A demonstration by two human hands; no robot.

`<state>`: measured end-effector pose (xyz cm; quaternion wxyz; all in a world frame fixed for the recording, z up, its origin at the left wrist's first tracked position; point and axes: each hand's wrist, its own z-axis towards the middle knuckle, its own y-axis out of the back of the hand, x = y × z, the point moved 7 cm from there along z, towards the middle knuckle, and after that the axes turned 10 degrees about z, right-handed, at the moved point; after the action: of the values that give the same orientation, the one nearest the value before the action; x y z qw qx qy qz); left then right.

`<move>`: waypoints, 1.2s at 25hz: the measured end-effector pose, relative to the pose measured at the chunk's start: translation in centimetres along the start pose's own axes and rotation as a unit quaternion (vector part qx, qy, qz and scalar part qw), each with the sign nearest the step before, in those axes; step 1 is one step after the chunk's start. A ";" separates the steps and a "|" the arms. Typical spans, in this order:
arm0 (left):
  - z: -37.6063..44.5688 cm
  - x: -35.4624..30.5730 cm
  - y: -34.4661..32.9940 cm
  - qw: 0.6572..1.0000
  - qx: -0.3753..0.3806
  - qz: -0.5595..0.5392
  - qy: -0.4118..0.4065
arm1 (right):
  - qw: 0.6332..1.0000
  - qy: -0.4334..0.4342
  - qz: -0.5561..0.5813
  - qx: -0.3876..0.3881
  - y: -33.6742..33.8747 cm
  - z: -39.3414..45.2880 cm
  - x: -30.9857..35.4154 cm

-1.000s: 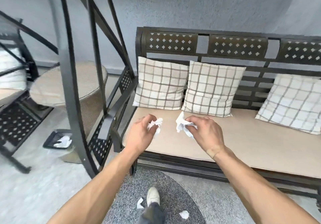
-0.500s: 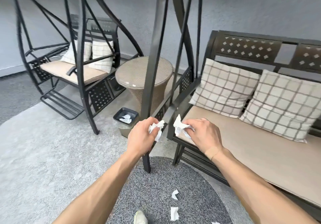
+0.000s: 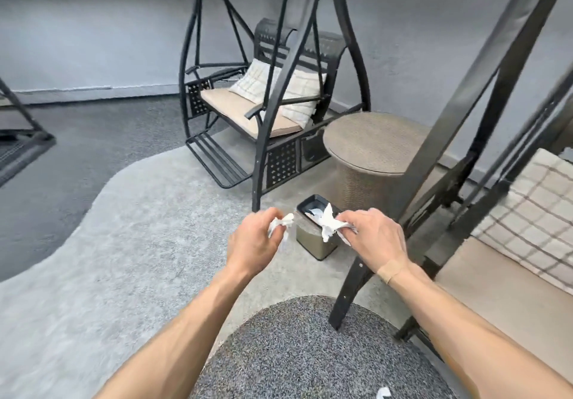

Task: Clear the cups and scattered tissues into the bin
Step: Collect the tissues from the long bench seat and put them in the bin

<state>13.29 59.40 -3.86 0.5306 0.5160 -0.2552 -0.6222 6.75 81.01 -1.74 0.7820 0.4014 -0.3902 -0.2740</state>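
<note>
A crumpled white paper tissue (image 3: 280, 223) sits pinched in the left hand (image 3: 252, 243); a larger crumpled white tissue (image 3: 328, 223) sticks up from the right hand (image 3: 376, 237). Just beyond and between both hands stands the small tan bin with a black rim (image 3: 313, 243), upright, white tissue inside. Another white tissue scrap (image 3: 383, 393) lies on the floor, below the right hand.

Left hand (image 3: 252, 245) covers most of its crumpled tissue (image 3: 280, 224); only the part past the fingertips shows. Right hand (image 3: 373, 239) hides the rear of its tissue (image 3: 328, 222), which masks part of the bin (image 3: 313, 243) opening. Floor scrap (image 3: 383, 394) is cut by the bottom edge.
</note>
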 end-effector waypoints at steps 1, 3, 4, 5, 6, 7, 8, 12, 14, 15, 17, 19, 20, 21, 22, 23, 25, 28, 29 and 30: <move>0.6 2.1 0.7 1.000 -0.003 0.008 0.003 | 1.000 0.004 0.002 0.002 -1.3 1.3 1.4; 1.7 5.7 1.9 1.000 -0.007 0.019 0.013 | 1.000 0.010 0.011 0.010 -3.4 3.8 4.0; 2.3 7.2 2.3 1.000 -0.005 0.019 0.019 | 1.000 0.015 0.013 0.014 -4.4 4.9 5.0; 2.9 8.9 2.6 0.999 -0.004 0.019 0.027 | 1.000 0.020 0.011 0.021 -5.5 6.1 5.9; 3.5 10.2 2.8 0.999 -0.005 0.021 0.034 | 0.999 0.024 0.007 0.026 -6.5 7.3 6.6; 4.2 11.4 2.9 0.999 -0.006 0.023 0.041 | 0.999 0.026 0.004 0.031 -7.4 8.4 7.1; 4.9 12.6 3.0 0.998 -0.007 0.025 0.051 | 0.999 0.028 0.004 0.035 -8.3 9.6 7.5; 8.6 15.8 2.0 0.997 0.002 0.019 0.070 | 0.998 0.027 0.016 0.049 -11.4 14.2 7.8; 11.2 16.7 1.3 0.997 0.002 0.023 0.071 | 0.998 0.030 0.017 0.048 -12.9 17.0 7.4; 12.9 17.1 0.8 0.997 0.001 0.026 0.070 | 0.998 0.031 0.020 0.049 -13.6 18.8 7.1; 16.0 17.8 -0.1 0.997 0.000 0.038 0.067 | 0.998 0.032 0.029 0.047 -14.9 22.1 6.3; 19.4 18.5 -1.0 0.997 0.008 0.041 0.070 | 0.998 0.032 0.036 0.042 -15.8 25.7 5.2; 21.5 18.8 -1.6 0.996 0.014 0.041 0.072 | 0.998 0.033 0.038 0.042 -16.2 27.7 4.5; 23.3 19.0 -2.0 0.996 0.020 0.042 0.073 | 0.998 0.034 0.039 0.042 -16.5 29.6 3.8; 25.1 19.0 -2.4 0.996 0.024 0.044 0.071 | 0.998 0.034 0.039 0.041 -16.7 31.3 3.1; 26.8 18.9 -2.7 0.996 0.026 0.048 0.068 | 0.998 0.035 0.039 0.039 -16.9 33.0 2.3; 30.4 18.7 -3.6 0.996 0.028 0.050 0.062 | 0.998 0.034 0.041 0.033 -17.1 36.1 0.8; 35.0 18.3 -5.4 0.997 0.034 0.037 0.049 | 0.999 0.021 0.039 0.027 -17.4 39.5 -1.6; 36.4 18.2 -6.1 0.998 0.036 0.035 0.046 | 0.999 0.015 0.036 0.025 -17.6 40.5 -2.5; 38.2 18.2 -6.9 0.998 0.039 0.032 0.040 | 0.999 0.006 0.033 0.022 -17.8 41.6 -3.5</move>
<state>-22.55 35.96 -3.72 0.5396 0.5523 -0.2740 -0.5733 -31.73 56.98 -2.55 0.7838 0.4075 -0.4044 -0.2369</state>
